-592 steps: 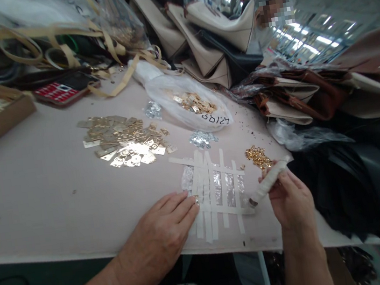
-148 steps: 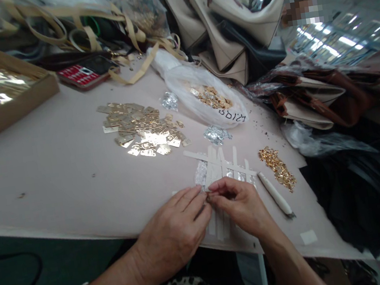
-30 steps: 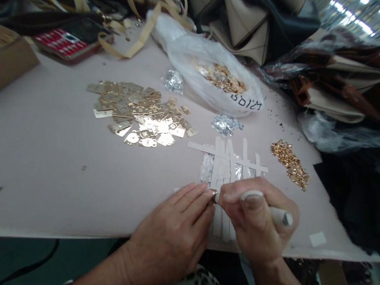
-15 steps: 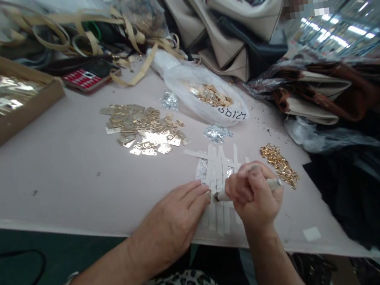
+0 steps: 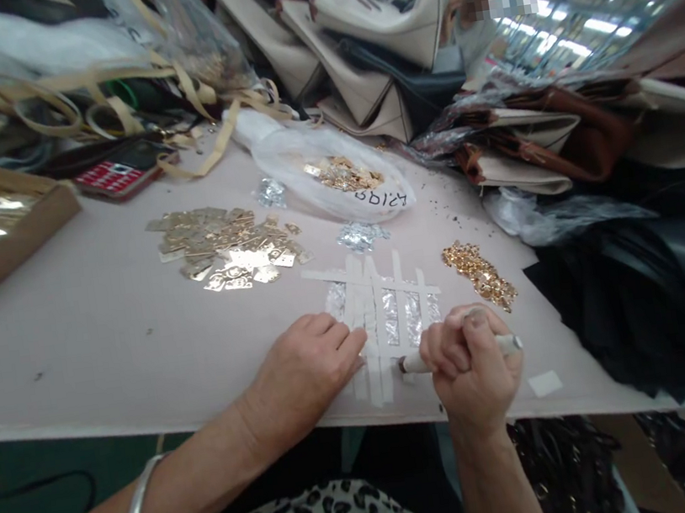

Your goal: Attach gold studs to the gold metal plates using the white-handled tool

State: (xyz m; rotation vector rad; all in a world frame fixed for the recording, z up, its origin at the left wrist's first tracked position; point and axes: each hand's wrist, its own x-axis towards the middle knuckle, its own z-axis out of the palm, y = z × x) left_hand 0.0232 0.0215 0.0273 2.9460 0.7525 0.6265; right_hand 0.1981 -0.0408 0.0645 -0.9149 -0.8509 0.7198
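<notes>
White tape strips (image 5: 377,311) lie crossed on the table over a clear, shiny plastic patch (image 5: 391,317). At their left edge is my left hand (image 5: 307,367), its fingers bent and pressed together at the tips; whatever they pinch, if anything, is hidden. My right hand (image 5: 476,365) is wrapped round a white pen-like tool (image 5: 418,362) with a dark tip. That tip points left, close to the lower part of the strips. Whether it touches the table I cannot tell.
Flat gold metal plates (image 5: 232,246) lie in a heap to the left, small gold fittings (image 5: 480,275) to the right. Behind are silver pieces (image 5: 362,237) and a white plastic bag (image 5: 284,158) of gold parts. A cardboard box (image 5: 15,243) stands far left; black material (image 5: 620,328) fills the right.
The view has shifted, so the table's things sit further left. My left fingers have curled in. My right hand with the tool has moved right, away from my left fingertips.
</notes>
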